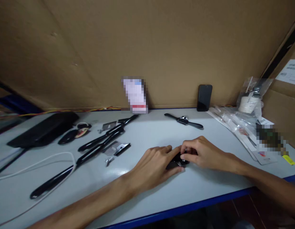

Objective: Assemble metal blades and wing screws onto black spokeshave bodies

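My left hand (159,160) lies closed around a black spokeshave (177,159), mostly covered by the fingers, low over the table. A flat metal blade edge (182,164) peeks out beneath it. From the right, my right hand (199,152) pinches with thumb and fingertips at the middle of this tool, touching it; a small shiny bit shows at the thumb, too small to name. Another spokeshave (183,121), with a metal screw on top, rests behind my hands. Left of them lie more black spokeshave bodies (99,148), metal blades (112,148) and a thumbscrew (109,161).
A black phone (204,98) leans on the cardboard wall (166,47). Packaged items in clear plastic (238,133) and a bagged white container (248,103) stand right. At left are a black case (44,128) and a white cable (54,156). A blue edge (192,208) borders the table.
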A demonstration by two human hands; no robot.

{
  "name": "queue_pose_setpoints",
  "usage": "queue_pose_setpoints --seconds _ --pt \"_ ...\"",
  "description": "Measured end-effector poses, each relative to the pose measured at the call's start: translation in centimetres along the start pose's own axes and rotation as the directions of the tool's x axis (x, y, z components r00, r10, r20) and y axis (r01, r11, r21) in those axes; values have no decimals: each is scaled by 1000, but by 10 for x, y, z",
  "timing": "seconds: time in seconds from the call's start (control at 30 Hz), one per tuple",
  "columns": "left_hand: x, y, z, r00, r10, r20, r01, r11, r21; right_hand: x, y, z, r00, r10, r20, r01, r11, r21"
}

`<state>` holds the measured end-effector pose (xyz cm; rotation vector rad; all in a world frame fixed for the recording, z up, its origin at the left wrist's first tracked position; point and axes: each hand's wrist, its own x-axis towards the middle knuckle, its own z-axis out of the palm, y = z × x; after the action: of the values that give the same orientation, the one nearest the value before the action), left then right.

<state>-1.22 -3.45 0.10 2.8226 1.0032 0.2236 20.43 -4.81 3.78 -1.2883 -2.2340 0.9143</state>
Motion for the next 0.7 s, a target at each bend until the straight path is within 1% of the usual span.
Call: queue_pose_setpoints --seconds 0.1,0.2,0.33,0.43,0.6,0.7 --pt "1 0 1 1000 7 -5 -7 1000 10 -1 2 -9 996 -34 77 36 999 -32" --pt "1 -1 1 1000 18 -17 -17 1000 14 -1 1 -13 994 -40 105 48 996 -75" --pt "1 -2 3 1000 4 -19 -3 1000 23 -1 -2 -8 995 -58 87 70 987 -148" --pt "2 -2 5 1000 -1 -23 2 1000 18 -1 -4 0 996 -57 63 72 962 -263" --pt "2 0 3 1000 -23 -20 23 1000 17 1 -3 18 988 -153 -5 134 881 -454" --pt "1 2 0 999 -35 -15 36 999 26 2 -1 21 987 -158 -19 131 874 -467"
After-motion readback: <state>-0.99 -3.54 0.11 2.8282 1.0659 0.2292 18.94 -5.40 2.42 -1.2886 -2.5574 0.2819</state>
